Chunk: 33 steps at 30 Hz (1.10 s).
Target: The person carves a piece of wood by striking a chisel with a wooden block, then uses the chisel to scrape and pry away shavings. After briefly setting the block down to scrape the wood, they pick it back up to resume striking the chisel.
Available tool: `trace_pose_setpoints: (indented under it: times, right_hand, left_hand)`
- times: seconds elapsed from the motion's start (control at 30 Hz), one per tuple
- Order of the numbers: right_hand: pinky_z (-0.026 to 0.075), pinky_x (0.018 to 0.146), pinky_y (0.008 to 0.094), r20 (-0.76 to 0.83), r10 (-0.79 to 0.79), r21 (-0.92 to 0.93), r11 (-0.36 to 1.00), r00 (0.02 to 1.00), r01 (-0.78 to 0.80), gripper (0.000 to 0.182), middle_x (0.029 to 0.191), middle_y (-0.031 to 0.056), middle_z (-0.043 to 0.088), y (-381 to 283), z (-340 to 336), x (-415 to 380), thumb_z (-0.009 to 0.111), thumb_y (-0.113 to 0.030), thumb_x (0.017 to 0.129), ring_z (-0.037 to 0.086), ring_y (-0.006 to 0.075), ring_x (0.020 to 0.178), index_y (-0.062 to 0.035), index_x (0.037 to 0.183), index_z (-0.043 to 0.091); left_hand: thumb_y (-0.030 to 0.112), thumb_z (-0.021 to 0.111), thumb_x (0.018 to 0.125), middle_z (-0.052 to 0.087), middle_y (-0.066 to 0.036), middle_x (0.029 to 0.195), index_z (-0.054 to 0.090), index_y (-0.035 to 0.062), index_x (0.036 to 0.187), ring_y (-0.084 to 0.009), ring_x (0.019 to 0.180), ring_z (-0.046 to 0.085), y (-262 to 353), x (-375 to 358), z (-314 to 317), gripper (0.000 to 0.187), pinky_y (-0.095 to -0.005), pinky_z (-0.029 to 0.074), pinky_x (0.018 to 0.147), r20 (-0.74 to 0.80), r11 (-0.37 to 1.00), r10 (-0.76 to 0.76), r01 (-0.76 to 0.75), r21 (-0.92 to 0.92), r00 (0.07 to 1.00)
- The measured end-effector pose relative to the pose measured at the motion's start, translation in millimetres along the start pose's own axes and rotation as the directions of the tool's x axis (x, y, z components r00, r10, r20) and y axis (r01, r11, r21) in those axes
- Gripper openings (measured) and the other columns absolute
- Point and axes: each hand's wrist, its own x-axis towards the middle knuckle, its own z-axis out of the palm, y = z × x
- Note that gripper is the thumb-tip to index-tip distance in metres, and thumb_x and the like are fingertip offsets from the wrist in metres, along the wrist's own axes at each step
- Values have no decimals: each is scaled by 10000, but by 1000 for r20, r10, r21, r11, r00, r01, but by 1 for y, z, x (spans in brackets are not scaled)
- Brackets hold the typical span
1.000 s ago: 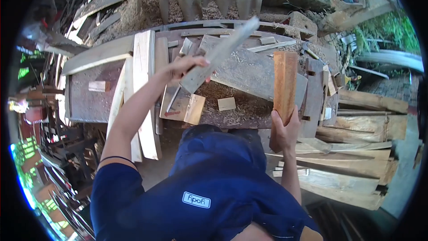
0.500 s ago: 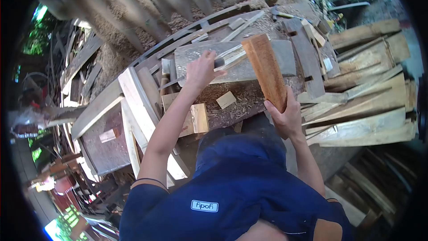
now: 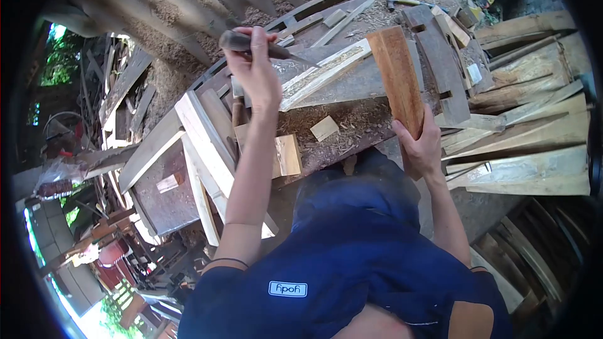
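My left hand (image 3: 252,78) is raised over the bench with its fingers closed around the dark handle of a chisel (image 3: 254,44). The thin blade points right and slightly down, its tip overlapping a pale wood strip (image 3: 326,75) in this view. Wood chips lie along the strip, which rests slantwise on a grey board (image 3: 364,90). In my right hand (image 3: 419,144) is the lower end of a thick reddish-brown wooden block (image 3: 398,78). The block stands tilted, its top end beside the strip's far end.
A small pale offcut (image 3: 325,129) and shavings lie on the bench near me, beside a larger wood block (image 3: 288,155). Long timbers (image 3: 207,141) lean at the left. A hammer (image 3: 402,0) lies at the back. Rough planks (image 3: 527,132) are stacked on the right.
My left hand has lifted and moved left, and the chisel has turned so its blade points right instead of left. The block in my right hand has shifted right in view.
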Motion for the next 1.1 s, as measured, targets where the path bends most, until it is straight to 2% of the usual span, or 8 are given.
trace_pose_setpoints:
  times: [0.03, 0.27, 0.4, 0.47, 0.53, 0.6, 0.77, 1.1]
  right_hand:
    - [514, 661, 425, 7, -28, 1, 1000, 1000, 28, 448, 809, 237, 662, 1, -1, 8, 731, -330, 816, 678, 404, 766, -12, 1049, 517]
    - [507, 647, 434, 85, -35, 27, 999, 996, 33, 479, 800, 248, 654, 12, -16, 44, 727, -346, 815, 675, 407, 761, -6, 1071, 507]
    - [504, 630, 443, 129, -95, 11, 995, 987, 95, 492, 785, 250, 651, 27, -22, 66, 716, -366, 816, 665, 428, 741, -7, 1075, 502]
    - [500, 622, 446, 148, -124, 38, 992, 981, 120, 496, 775, 251, 648, 31, -20, 78, 713, -381, 815, 662, 432, 733, -9, 1065, 501]
    - [497, 614, 450, 165, -148, 63, 988, 975, 139, 500, 765, 252, 645, 35, -18, 90, 710, -395, 814, 659, 437, 725, -11, 1055, 499]
    - [491, 609, 451, 250, -165, 8, 986, 954, 168, 522, 755, 255, 640, 37, -16, 105, 707, -428, 809, 663, 426, 719, -12, 1047, 498]
    - [481, 605, 452, 378, -199, 36, 979, 904, 201, 546, 724, 247, 626, 27, -7, 137, 705, -450, 806, 656, 417, 691, -8, 1053, 502]
    - [502, 704, 428, 448, -397, 117, 914, 801, 388, 700, 805, 254, 643, -2, 28, 190, 689, -511, 796, 667, 391, 770, 50, 1177, 518]
  left_hand:
    - [116, 605, 957, 581, -73, 877, 461, 68, 1042, -190, 858, 614, -7, -4, 2, 174, -386, 505, 888, -39, 999, -1, 3, 50, 999]
    - [115, 672, 914, 562, -63, 796, 429, 41, 980, -154, 726, 632, -35, -28, 35, 262, -356, 574, 783, -177, 954, 234, -190, 233, 956]
    - [177, 725, 884, 542, -26, 650, 443, 51, 849, -126, 548, 591, -38, -22, 41, 311, -267, 558, 642, -168, 942, 224, -169, 291, 960]
    - [228, 719, 892, 528, -22, 616, 456, 63, 833, -118, 525, 574, -42, -12, 39, 316, -254, 531, 589, -360, 986, 86, -28, 162, 929]
    - [288, 692, 912, 497, -6, 609, 466, 72, 824, -106, 506, 533, -44, -4, 39, 325, -246, 480, 534, -445, 977, 131, -38, 212, 886]
    - [320, 659, 932, 480, 10, 644, 472, 78, 887, -97, 521, 492, -41, 0, 37, 309, -241, 442, 529, -523, 995, 103, -80, 67, 846]
    - [206, 480, 1017, 518, -29, 826, 430, 84, 1018, -107, 781, 521, -36, -23, 34, 132, -292, 428, 812, -426, 990, 132, -100, 98, 895]
    - [165, 463, 1028, 502, -38, 864, 378, 65, 1058, -105, 772, 499, -33, -30, 52, 134, -264, 442, 753, -279, 929, 184, -74, 364, 943]
